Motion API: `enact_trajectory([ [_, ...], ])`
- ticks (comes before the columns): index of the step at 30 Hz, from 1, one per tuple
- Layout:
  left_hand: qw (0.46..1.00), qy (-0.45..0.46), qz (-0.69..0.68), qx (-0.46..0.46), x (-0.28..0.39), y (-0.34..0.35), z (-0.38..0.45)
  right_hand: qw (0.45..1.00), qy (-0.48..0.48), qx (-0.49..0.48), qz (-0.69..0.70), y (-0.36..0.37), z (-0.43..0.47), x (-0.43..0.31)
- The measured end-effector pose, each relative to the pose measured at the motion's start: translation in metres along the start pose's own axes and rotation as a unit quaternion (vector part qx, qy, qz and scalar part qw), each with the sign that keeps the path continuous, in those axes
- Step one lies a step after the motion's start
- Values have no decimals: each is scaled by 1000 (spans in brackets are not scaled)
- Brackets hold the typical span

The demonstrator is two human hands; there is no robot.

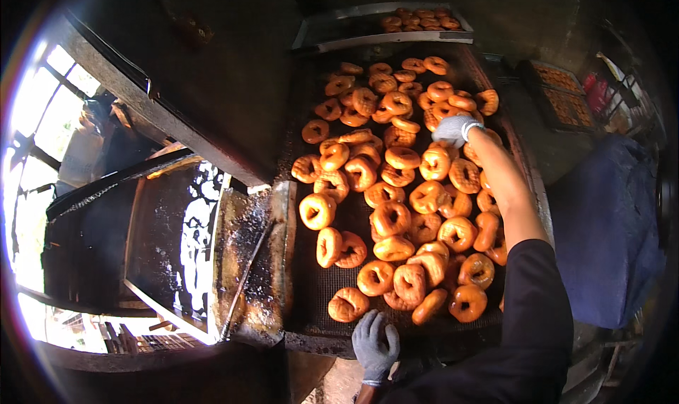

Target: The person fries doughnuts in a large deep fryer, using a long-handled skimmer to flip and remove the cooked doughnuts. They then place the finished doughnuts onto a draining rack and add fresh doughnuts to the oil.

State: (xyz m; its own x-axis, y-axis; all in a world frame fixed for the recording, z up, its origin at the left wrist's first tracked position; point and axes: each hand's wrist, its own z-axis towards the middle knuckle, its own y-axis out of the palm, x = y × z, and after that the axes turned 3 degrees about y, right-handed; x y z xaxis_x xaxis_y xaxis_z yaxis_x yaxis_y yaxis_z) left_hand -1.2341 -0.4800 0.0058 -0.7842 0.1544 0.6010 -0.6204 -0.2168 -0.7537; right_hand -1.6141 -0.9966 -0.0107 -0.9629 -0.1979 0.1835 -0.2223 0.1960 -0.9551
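Observation:
Glazed ring doughnuts, browned and shiny, lie heaped on a dark mesh rack (pixel 313 282) before me. My right hand (pixel 453 130), in a grey knitted glove, reaches into the far right part of the heap. Its fingers point down among the doughnuts and are partly hidden, so I cannot tell whether it grips one. At the rack's near edge rests my left hand (pixel 375 345), also gloved, with its thumb apart from the fingers and nothing in it. Just beyond its fingertips lies a single doughnut (pixel 348 305).
A metal tray (pixel 339 42) with more doughnuts stands beyond the rack. To the left, a metal-edged vat (pixel 172 245) holds dark, reflective liquid, and a thin rod (pixel 249 276) leans beside it. Filled trays (pixel 565 96) and a blue cover (pixel 604 234) are at right.

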Motion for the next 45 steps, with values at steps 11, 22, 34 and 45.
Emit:
enact_trajectory([
  [11,999,-32,31,-7,2,-3,-4,988,-125,28,88,8,-97,-34],
  [22,993,108,-47,-29,29,4,62,963,-43,-13,264,-30,-435,-47],
  [34,965,180,-44,-184,-1,-10,78,925,18,-138,354,12,-546,-72],
  [45,999,11,53,-3,-37,-84,-102,881,-223,63,412,-67,-496,-217],
])
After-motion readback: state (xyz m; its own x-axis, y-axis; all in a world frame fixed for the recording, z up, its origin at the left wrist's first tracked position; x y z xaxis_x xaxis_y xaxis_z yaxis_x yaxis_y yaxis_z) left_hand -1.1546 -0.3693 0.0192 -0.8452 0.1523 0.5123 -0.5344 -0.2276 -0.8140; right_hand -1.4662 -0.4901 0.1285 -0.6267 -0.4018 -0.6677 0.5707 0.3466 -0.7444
